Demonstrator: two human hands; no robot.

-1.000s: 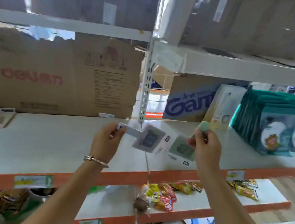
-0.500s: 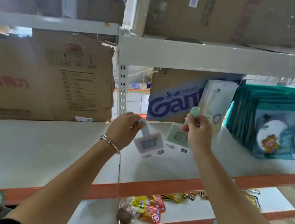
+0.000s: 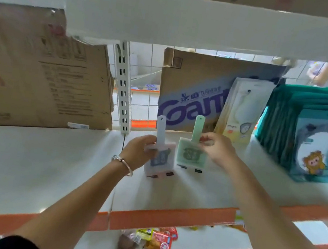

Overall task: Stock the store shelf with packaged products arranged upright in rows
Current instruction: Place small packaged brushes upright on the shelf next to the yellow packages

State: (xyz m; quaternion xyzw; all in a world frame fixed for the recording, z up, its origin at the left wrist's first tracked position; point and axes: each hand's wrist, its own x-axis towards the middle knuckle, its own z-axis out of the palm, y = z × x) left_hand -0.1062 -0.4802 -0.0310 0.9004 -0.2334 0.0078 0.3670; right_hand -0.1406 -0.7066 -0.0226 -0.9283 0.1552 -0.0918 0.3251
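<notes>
Change since a second ago: both packs hung tilted by their tabs out near the orange lip. Now they're upright and further in. Pale pink paddle-shaped pack [image 3: 159,161] and mint green paddle-shaped pack [image 3: 191,154] stand side by side, just apart. Bases look down on the white shelf board with the orange front edge [image 3: 47,167], but blur means contact is unconfirmed. Our left hand [image 3: 140,152] curls round the pink one's left shoulder; our right hand [image 3: 216,148] pinches the green one at its tab base. Cream card packs [image 3: 241,110] and teal pouches [image 3: 305,133] sit to the right. We read this as a new row started, release pending.
</notes>
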